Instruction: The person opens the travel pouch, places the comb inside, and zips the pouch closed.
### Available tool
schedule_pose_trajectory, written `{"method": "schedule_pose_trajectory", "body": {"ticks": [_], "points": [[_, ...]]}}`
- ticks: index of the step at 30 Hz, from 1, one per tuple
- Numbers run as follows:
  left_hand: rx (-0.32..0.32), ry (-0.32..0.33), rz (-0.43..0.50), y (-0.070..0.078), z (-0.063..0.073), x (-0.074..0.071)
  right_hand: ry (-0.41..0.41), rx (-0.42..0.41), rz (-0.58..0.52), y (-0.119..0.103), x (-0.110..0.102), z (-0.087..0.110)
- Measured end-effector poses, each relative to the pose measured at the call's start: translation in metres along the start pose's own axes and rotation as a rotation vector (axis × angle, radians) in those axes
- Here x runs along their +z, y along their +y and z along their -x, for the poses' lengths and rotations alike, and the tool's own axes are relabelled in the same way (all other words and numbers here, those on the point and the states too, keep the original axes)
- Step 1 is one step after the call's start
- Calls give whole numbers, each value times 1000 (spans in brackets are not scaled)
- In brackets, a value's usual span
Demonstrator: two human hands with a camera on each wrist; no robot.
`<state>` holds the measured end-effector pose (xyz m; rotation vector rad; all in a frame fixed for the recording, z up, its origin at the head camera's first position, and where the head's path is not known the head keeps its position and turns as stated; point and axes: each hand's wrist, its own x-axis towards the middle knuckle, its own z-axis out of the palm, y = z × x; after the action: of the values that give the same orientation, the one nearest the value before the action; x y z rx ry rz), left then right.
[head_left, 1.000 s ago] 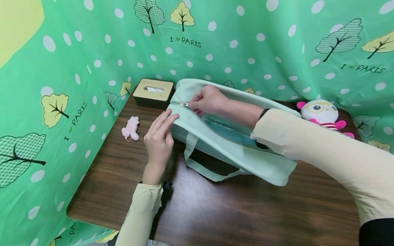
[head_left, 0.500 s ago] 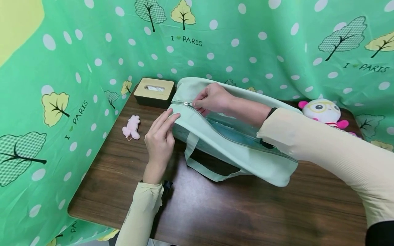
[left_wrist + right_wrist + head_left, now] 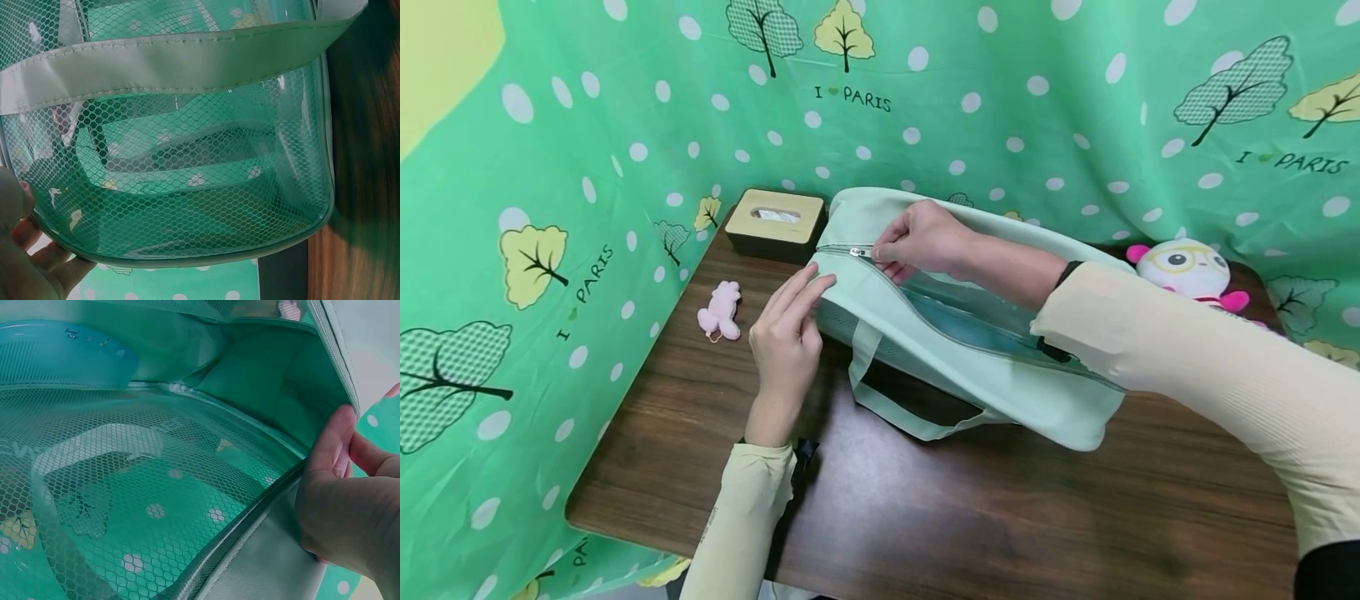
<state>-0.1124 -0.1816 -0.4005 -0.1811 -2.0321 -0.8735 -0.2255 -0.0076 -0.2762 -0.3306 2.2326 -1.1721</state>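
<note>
A mint-green bag (image 3: 1037,392) with mesh-patterned see-through sides stands on the table, its top zipper mostly undone. My right hand (image 3: 928,237) pinches the pull of the metal zipper slider (image 3: 856,252) near the bag's left end. In the right wrist view, the right hand (image 3: 350,487) is at the zipper edge, and a blue comb (image 3: 69,353) shows inside the bag. My left hand (image 3: 786,342) touches the bag's left end with nearly straight fingers. The left wrist view has fingertips (image 3: 53,255) at the lower corner of the mesh side, below the strap handle (image 3: 175,65).
A tissue box (image 3: 775,227) with a wooden lid stands behind the bag's left end. A small pink plush charm (image 3: 721,311) lies left on the wooden table (image 3: 970,517). At the back right sits a white-and-pink plush toy (image 3: 1183,267). A green printed curtain (image 3: 970,125) hangs behind.
The right hand has drawn the zipper slider slightly to the right along the bag's opening. The left hand has stayed at the bag's left end.
</note>
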Motion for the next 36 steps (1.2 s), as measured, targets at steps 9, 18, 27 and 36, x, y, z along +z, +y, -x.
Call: {"method": "schedule_pose_trajectory", "body": {"ticks": [9, 18, 27, 36], "points": [[-7, -4, 3, 1, 1, -1, -13, -3, -21, 1, -1, 0], [-13, -8, 4, 2, 0, 1, -18, -12, -33, 3, -3, 3], [-7, 3, 20, 1, 1, 3, -28, -12, -18, 4, -7, 5], [-5, 10, 12, 0, 0, 3, -44, -23, -9, 6, -9, 9]]}}
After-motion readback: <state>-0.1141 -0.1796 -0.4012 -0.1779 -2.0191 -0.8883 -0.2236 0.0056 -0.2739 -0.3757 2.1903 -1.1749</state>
